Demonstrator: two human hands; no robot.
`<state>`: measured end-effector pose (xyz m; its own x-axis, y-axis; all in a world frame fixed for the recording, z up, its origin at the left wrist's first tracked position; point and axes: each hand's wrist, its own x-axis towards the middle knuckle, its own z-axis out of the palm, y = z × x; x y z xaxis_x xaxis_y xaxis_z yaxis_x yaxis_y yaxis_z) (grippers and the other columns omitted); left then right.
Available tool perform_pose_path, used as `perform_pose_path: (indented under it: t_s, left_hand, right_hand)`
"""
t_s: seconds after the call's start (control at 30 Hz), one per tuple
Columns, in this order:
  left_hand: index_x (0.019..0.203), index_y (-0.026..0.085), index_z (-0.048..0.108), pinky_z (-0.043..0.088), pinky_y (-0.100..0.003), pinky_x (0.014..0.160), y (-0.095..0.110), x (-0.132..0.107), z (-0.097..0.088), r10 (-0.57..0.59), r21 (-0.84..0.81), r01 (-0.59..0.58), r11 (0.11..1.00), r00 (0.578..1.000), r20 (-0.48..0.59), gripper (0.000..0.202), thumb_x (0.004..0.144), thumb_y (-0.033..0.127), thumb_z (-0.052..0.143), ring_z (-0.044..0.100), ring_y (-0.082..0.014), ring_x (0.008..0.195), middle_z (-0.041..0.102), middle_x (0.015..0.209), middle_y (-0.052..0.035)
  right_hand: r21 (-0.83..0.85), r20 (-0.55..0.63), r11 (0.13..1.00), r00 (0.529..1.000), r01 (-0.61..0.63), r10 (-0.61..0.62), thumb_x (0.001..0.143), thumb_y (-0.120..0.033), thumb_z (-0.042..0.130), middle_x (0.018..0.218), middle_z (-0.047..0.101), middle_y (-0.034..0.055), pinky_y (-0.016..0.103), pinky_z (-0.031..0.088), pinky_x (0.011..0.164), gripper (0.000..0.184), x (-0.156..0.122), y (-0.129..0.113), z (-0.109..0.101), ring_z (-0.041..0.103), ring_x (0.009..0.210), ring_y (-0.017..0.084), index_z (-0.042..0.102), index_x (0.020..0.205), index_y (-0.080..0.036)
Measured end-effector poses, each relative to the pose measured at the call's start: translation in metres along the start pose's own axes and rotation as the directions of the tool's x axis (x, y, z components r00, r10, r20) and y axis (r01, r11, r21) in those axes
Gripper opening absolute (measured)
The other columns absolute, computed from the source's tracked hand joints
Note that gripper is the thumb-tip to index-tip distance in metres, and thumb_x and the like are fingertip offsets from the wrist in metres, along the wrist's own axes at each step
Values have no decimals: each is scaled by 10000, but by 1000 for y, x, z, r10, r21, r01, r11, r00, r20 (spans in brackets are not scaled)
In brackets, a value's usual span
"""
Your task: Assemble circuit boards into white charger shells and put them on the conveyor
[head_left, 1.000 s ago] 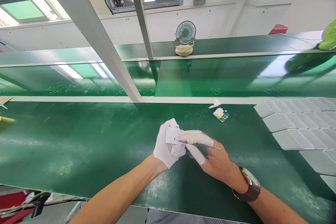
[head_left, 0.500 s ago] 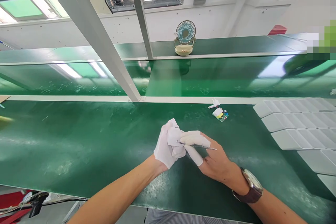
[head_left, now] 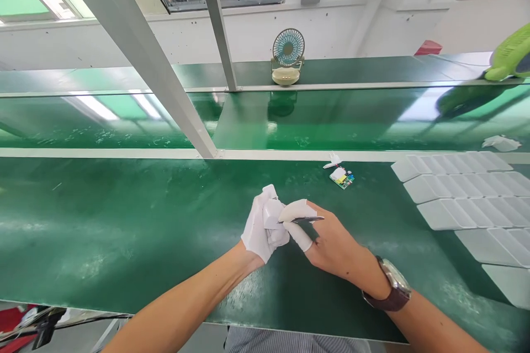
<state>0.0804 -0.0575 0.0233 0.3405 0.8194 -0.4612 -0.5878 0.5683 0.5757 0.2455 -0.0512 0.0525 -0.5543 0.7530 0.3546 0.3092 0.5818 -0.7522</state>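
Observation:
My left hand (head_left: 254,233), in a white glove, is closed around a small white plastic housing (head_left: 272,213). White glove and white part blend, so the housing's full outline is hard to make out. My right hand (head_left: 331,242), with white finger covers on thumb and fingers, pinches a pair of thin metal tweezers (head_left: 308,220). The tweezers lie nearly level, their tip pointing left at the housing's right side. Whether the tip touches it, I cannot tell. Beyond my hands, a small green circuit board (head_left: 342,178) with a white part on it lies on the green bench (head_left: 144,220).
Rows of translucent white trays (head_left: 459,185) line the bench's right side. A slanting grey post (head_left: 144,60) stands at the bench's back rail. On the shelf behind are a small fan (head_left: 289,49) and a bright green object (head_left: 509,55). A crumpled white item (head_left: 502,143) lies at far right.
My right hand has turned slightly, with its fingers more curled and the tweezers' back end drawn in. My left hand keeps its hold on the housing. The whole view has shifted a little.

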Motion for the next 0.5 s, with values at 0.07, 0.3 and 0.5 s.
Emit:
perform_pose_path:
  t_s: [0.07, 0.3, 0.5]
  left_hand:
    - [635, 225, 361, 191, -211, 397, 4, -1, 1, 16, -35, -16, 999, 1000, -10, 524, 811, 605, 676, 273, -43, 361, 382, 448, 81]
    - [858, 126, 641, 179, -206, 373, 18, -2, -5, -75, -202, 80, 976, 997, 30, 490, 888, 607, 549, 332, -48, 358, 622, 615, -45]
    - [889, 100, 680, 189, -216, 375, 17, -1, -12, -56, -253, 70, 965, 996, 63, 528, 914, 602, 520, 332, -50, 355, 656, 652, -82]
  right_hand:
    - [88, -101, 995, 994, -38, 47, 958, -154, 573, 1076, 727, 52, 371, 597, 888, 215, -2, 3, 1, 693, 978, 207, 682, 1110, -259]
    - [380, -455, 925, 875, 24, 165, 960, -185, 632, 1028, 756, 60, 411, 618, 925, 145, -6, 13, -7, 729, 964, 226, 709, 1071, -239]
    - [351, -439, 936, 880, -18, 181, 952, -198, 652, 1014, 758, 58, 413, 622, 909, 126, -8, 19, -3, 731, 948, 226, 719, 1049, -243]
